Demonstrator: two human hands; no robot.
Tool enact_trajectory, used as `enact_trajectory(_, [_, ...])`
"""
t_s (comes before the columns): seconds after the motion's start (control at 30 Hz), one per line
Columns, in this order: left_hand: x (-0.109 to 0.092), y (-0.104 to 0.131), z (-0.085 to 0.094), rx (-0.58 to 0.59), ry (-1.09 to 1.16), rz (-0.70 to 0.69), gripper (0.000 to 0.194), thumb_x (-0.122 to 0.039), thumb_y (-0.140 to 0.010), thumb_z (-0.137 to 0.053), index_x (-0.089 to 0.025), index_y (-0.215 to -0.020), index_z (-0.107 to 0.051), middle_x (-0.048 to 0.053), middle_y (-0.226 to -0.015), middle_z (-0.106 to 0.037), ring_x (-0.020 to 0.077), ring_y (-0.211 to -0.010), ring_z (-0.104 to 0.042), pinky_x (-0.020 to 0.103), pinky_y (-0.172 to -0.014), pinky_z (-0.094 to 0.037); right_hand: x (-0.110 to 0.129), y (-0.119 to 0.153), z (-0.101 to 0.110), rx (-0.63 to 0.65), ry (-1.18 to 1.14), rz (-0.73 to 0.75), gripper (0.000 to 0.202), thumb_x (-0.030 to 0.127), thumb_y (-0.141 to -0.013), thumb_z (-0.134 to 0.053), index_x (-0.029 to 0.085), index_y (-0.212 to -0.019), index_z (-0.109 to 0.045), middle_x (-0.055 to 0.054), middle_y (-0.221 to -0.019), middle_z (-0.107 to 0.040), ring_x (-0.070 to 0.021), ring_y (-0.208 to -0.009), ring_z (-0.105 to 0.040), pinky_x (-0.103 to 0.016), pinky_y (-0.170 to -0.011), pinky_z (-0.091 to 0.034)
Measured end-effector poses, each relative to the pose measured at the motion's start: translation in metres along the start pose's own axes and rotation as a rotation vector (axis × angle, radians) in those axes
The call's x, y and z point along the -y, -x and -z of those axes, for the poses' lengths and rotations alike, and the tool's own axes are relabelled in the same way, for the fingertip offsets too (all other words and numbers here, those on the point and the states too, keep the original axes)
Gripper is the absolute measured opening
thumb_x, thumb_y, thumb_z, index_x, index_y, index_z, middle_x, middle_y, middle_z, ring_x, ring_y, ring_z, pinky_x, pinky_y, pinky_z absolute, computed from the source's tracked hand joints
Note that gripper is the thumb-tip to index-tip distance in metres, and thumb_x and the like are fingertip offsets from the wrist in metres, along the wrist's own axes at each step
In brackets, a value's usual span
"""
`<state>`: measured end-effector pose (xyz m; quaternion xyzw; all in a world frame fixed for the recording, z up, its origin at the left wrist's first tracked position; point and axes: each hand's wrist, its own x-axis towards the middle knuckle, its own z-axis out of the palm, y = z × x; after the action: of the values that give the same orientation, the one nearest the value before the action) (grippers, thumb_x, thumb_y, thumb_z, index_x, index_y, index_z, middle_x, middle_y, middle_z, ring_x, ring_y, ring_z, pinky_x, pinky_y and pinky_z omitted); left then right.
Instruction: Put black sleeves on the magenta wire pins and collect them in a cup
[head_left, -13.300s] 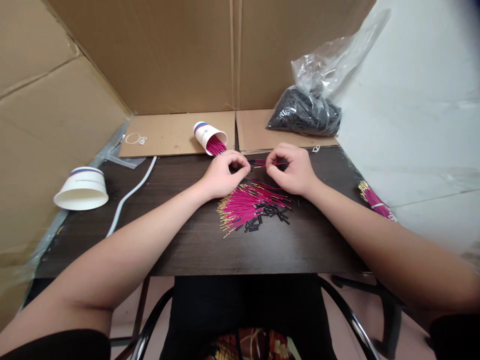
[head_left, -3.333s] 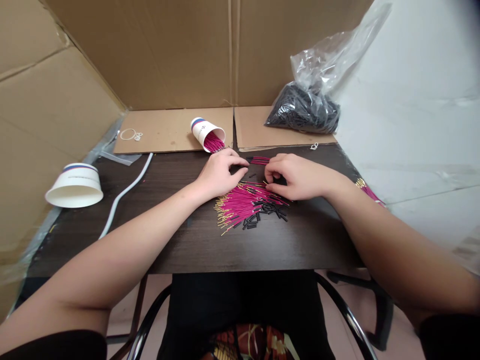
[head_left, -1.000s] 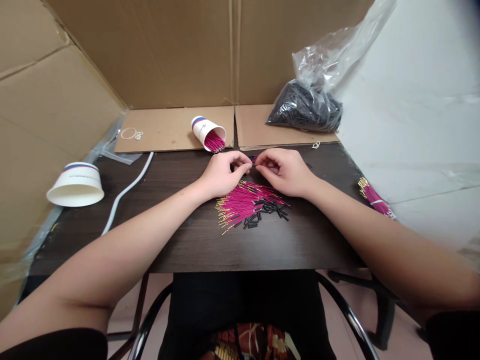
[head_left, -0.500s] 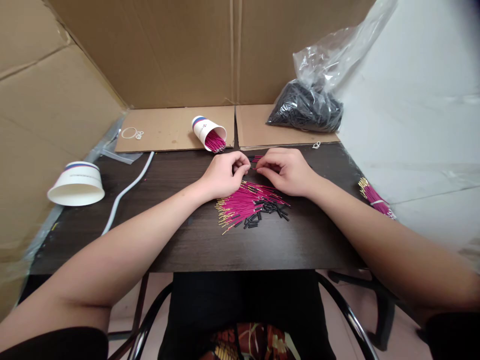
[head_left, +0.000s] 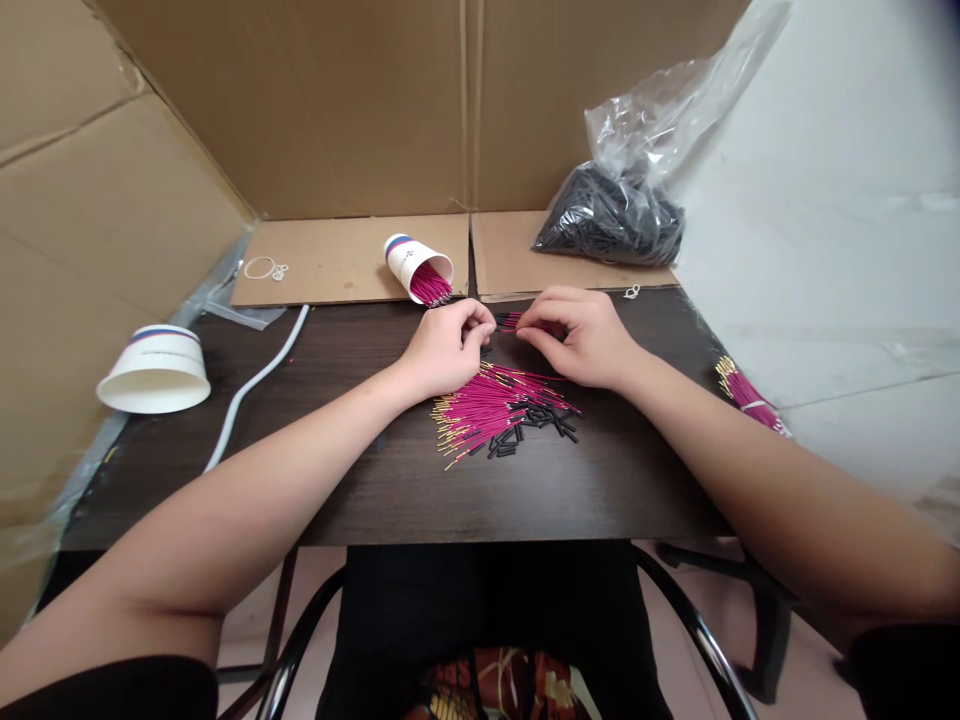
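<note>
Both hands have pulled slightly apart since the last frame; right hand [head_left: 583, 338] seems to be pinching a thin wire [head_left: 508, 331], left hand [head_left: 444, 348] has its fingertips together but I can't tell what's in them; magenta wire pile [head_left: 484, 410] sits on the table just below, with loose black tubes [head_left: 507, 450] beside it; imo a low wrist could drag the pile and scatter tubes, and bumping the tipped cup [head_left: 406, 262] could spill its wires.
</note>
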<state>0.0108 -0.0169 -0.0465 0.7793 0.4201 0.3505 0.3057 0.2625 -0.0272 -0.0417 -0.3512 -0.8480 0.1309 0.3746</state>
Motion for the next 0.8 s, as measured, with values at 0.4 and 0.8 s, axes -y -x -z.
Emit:
enact_trajectory(0.4, [0.0052,-0.0028,-0.0029,-0.013,0.035,0.038,0.008,-0.015,-0.104,-0.069,-0.019,-0.101,-0.075,0.006,-0.09,-0.082,0.0177,-0.078,-0.071,0.034,-0.079,-0.057,-0.0036,-0.0009,0.0,-0.035,0.007,-0.006,0.014,0.023,-0.102,-0.073,0.021,-0.091,-0.082,-0.005,-0.089,-0.08,-0.0198,-0.076,-0.068,-0.037,-0.073,-0.053])
enact_trajectory(0.8, [0.0072,-0.0036,-0.0025,-0.023,0.069,0.009,0.006,-0.017,-0.105,-0.071,-0.018,-0.104,-0.077,0.005,-0.094,-0.082,0.0164,-0.08,-0.069,0.033,-0.08,-0.055,-0.0018,-0.001,-0.0018,-0.084,0.006,-0.063,0.014,0.028,-0.101,-0.073,0.021,-0.09,-0.08,-0.005,-0.084,-0.074,-0.0199,-0.073,-0.063,-0.037,-0.072,-0.048])
